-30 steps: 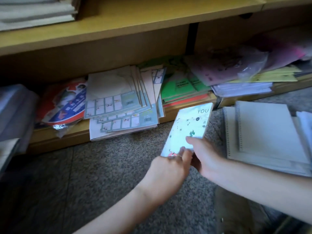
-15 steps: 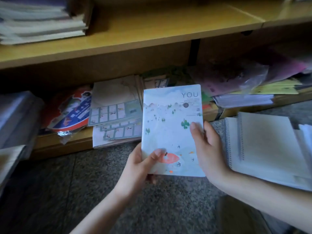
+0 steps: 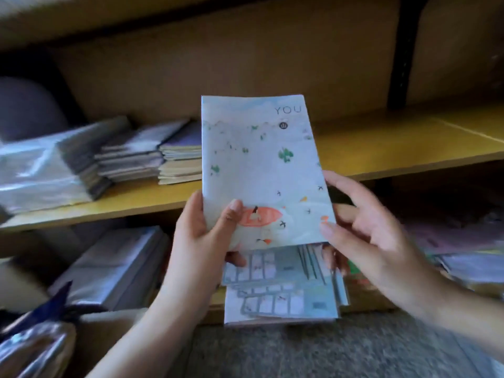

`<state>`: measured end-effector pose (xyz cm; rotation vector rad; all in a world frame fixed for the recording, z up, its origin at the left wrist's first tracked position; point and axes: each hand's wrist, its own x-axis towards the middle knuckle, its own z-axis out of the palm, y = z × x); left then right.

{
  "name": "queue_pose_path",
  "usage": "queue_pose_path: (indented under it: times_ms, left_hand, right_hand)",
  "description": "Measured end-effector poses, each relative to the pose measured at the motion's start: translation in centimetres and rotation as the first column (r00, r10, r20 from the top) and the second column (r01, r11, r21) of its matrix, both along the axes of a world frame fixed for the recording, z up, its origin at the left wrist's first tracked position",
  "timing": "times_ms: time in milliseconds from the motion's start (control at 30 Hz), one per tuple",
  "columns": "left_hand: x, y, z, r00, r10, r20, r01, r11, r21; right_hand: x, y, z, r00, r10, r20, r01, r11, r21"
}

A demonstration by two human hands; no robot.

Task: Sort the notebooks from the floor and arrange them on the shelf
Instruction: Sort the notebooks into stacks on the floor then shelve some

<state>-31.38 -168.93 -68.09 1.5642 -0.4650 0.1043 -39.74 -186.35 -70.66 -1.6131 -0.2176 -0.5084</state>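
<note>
Notebook [image 3: 261,170] with a pale illustrated cover lettered "YOU" is held upright, slightly tilted, in front of the yellow wooden shelf [image 3: 395,148], above the speckled floor [image 3: 300,350] and not yet set down on any board. It is gripped at its lower left edge by the left hand [image 3: 201,236], whose thumb is pressed on the front cover while the fingers are curled behind it. The right hand [image 3: 365,236] is seen at the lower right corner with its fingers spread and loose; the thumb tip is laid against the cover's edge and one finger shows behind, but whether a true pinch is made there cannot be told through the blur. The cover is judged thin and flexible, a slight bow being visible near its lower edge, and the book is taken to be light, so little force is called for. Hold is best taken along one long edge or across the lower edge, thumb in front and fingers behind, so that the pages are kept together and the corners are not creased. On the shelf, just left of the notebook, a stack of thin notebooks [image 3: 177,156] is laid flat beside a plastic-wrapped pack [image 3: 35,173], and room is judged to be left on the bare board to the right. Grid-printed booklets [image 3: 283,293] are seen on the lowest board, partly hidden by the held book
</note>
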Motion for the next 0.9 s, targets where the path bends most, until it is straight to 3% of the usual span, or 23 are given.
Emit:
queue_pose_path:
  times_ms: [133, 300, 467, 567, 633, 700, 767, 800, 900]
  left_hand:
    - [4.5, 1.4, 4.2, 0.999, 0.018, -0.05, -0.011, 0.99, 0.142]
    - [12.7, 1.7, 7.1, 0.978, 0.142, -0.151, -0.084, 0.937, 0.34]
    - [18.1, 1.8, 6.7, 0.934, 0.355, -0.035, -0.298, 0.831, 0.469]
    - [18.1, 1.1, 6.5, 0.899, 0.37, 0.235, -0.425, 0.6, 0.678]
    - [17.5, 0.9, 6.2, 0.837, 0.228, 0.498, -0.546, 0.27, 0.793]
    - [17.5, 1.1, 5.4, 0.708, -0.088, 0.701, -0.706, -0.042, 0.707]
    - [18.1, 1.4, 4.1, 0.564, -0.366, 0.74, -0.808, -0.058, 0.587]
    - [18.4, 1.3, 3.6, 0.544, -0.445, 0.712, -0.807, -0.045, 0.589]
    - [19.0, 1.0, 2.8, 0.607, -0.513, 0.607, -0.738, -0.08, 0.67]
  right_hand:
    - [5.5, 1.5, 2.5, 0.998, -0.056, -0.005, 0.056, 0.997, 0.048]
    - [15.4, 3.3, 4.1, 0.957, -0.249, -0.152, 0.257, 0.966, 0.038]
    - [21.4, 5.6, 5.5, 0.879, -0.397, -0.265, 0.413, 0.911, 0.002]
    - [22.2, 6.0, 5.2, 0.859, -0.468, -0.208, 0.453, 0.884, -0.117]
    - [22.6, 5.7, 4.5, 0.848, -0.506, -0.161, 0.474, 0.858, -0.197]
    - [22.9, 5.4, 4.3, 0.836, -0.531, -0.137, 0.486, 0.834, -0.262]
    - [23.2, 5.0, 4.3, 0.836, -0.535, -0.124, 0.475, 0.818, -0.326]
    - [23.4, 4.8, 4.3, 0.836, -0.535, -0.119, 0.464, 0.807, -0.366]
    - [24.0, 4.3, 4.3, 0.839, -0.536, -0.097, 0.431, 0.762, -0.482]
